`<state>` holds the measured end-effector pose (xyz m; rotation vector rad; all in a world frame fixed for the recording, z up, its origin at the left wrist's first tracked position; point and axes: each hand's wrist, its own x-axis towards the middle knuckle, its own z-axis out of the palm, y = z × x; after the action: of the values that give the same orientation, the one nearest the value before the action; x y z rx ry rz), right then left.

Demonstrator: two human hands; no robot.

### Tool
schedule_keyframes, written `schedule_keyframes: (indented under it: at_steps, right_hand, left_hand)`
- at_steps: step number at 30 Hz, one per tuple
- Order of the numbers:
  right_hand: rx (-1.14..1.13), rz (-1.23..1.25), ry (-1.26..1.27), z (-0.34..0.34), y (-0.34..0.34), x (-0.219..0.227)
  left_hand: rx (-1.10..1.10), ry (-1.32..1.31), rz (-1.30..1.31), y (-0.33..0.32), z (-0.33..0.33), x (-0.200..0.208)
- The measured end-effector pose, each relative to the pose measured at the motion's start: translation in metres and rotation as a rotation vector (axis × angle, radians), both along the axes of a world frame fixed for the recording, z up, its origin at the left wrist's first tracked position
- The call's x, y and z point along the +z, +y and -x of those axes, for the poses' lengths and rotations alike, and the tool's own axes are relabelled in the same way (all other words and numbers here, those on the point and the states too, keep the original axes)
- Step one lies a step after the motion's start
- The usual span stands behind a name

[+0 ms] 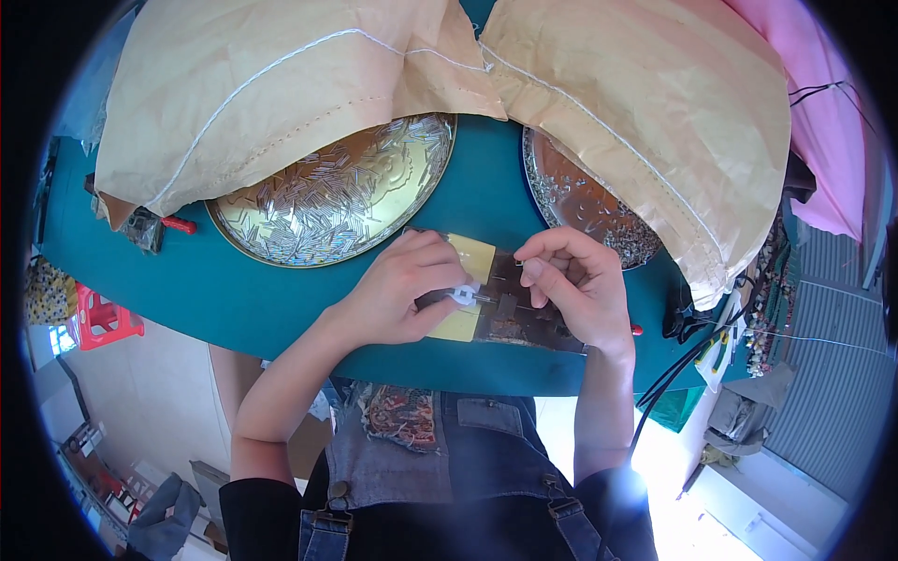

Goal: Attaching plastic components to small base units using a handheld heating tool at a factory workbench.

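Note:
My left hand is closed around a small white piece with a hole in it, from which a thin metal rod points right. My right hand pinches thumb against index finger over a tiny piece that is too small to name. Under both hands lies a dark, worn flat plate with a yellow sheet at its left part. A small metal block sits on the plate between the hands, close to the rod's tip.
Beyond my hands, a gold tray holds many thin shiny tubes, and a second round tray holds small metallic bits. Large brown paper sacks overhang both. Black cables hang at right on the green table; a red stool stands left.

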<state>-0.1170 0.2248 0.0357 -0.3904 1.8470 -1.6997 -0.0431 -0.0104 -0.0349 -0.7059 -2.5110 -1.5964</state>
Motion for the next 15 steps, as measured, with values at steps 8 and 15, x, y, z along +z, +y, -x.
schedule_keyframes:
  at_steps: [8, 15]
  right_hand:
    - [-0.05, 0.135, -0.065, 0.001, -0.001, -0.007]
    - [-0.117, 0.115, 0.021, -0.004, -0.013, -0.013]
  left_hand:
    - [-0.001, -0.004, 0.003, -0.001, 0.0, 0.001]
    - [0.002, -0.001, -0.004, -0.001, 0.0, -0.002]
